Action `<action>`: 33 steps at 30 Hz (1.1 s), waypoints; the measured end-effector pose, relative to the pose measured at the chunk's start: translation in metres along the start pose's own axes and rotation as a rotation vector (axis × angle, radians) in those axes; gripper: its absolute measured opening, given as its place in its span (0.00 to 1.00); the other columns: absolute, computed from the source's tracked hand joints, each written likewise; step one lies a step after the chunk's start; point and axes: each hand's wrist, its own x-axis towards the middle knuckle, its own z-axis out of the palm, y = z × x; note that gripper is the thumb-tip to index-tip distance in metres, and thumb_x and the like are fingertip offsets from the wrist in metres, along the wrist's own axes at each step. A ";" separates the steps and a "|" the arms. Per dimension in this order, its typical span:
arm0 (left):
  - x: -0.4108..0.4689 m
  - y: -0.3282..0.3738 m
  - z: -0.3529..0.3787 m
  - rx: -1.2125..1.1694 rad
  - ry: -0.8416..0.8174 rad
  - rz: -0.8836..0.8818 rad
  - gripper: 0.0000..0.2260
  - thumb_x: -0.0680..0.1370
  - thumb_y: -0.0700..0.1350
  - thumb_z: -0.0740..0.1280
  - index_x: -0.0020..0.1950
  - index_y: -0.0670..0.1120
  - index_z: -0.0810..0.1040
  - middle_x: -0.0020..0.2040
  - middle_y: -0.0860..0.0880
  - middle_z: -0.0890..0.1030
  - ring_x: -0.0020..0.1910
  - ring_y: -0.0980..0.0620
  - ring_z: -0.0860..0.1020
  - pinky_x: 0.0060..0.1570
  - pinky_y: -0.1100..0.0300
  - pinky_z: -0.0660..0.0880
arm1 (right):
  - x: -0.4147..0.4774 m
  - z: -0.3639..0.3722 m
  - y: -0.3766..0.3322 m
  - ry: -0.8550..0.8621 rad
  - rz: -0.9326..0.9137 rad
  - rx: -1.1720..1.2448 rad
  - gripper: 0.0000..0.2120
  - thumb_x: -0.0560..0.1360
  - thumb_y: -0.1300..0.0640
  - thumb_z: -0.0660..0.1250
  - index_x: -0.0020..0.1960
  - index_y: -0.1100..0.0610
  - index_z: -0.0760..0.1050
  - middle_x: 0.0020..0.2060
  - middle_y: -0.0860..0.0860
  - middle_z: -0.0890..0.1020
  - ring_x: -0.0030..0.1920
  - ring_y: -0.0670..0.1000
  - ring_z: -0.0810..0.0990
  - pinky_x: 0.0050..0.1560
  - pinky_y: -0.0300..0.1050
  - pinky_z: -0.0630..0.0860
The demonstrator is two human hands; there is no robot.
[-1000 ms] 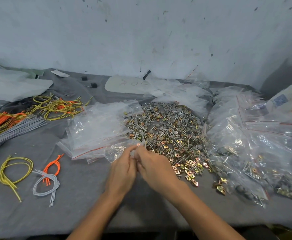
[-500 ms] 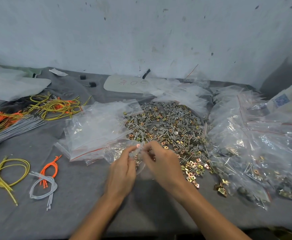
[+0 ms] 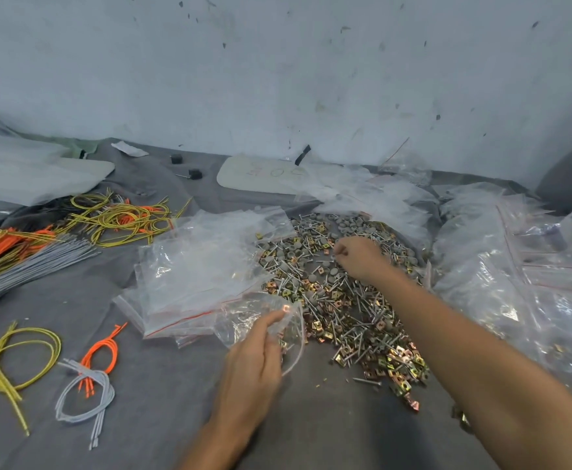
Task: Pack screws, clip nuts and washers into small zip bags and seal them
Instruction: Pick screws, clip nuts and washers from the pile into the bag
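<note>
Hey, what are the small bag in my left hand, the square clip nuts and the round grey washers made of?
Small bag: thin clear plastic film, glossy and crinkled, contents show through. Clip nuts: likely plated sheet metal, shiny gold-copper tint. Washers: matte grey, probably plastic or rubber; cannot tell which.

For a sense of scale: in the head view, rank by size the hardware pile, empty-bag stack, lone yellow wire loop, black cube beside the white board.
Largest: hardware pile and empty-bag stack, alike, unranked.
Then yellow wire loop.
Smallest: black cube, though it lies farther away.
</note>
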 end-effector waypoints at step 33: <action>0.000 -0.001 0.001 -0.037 -0.008 -0.053 0.16 0.78 0.56 0.52 0.63 0.67 0.70 0.39 0.61 0.79 0.36 0.58 0.77 0.35 0.59 0.69 | -0.082 -0.037 -0.004 0.040 0.104 0.771 0.08 0.74 0.64 0.72 0.48 0.52 0.82 0.41 0.50 0.85 0.44 0.53 0.85 0.43 0.41 0.82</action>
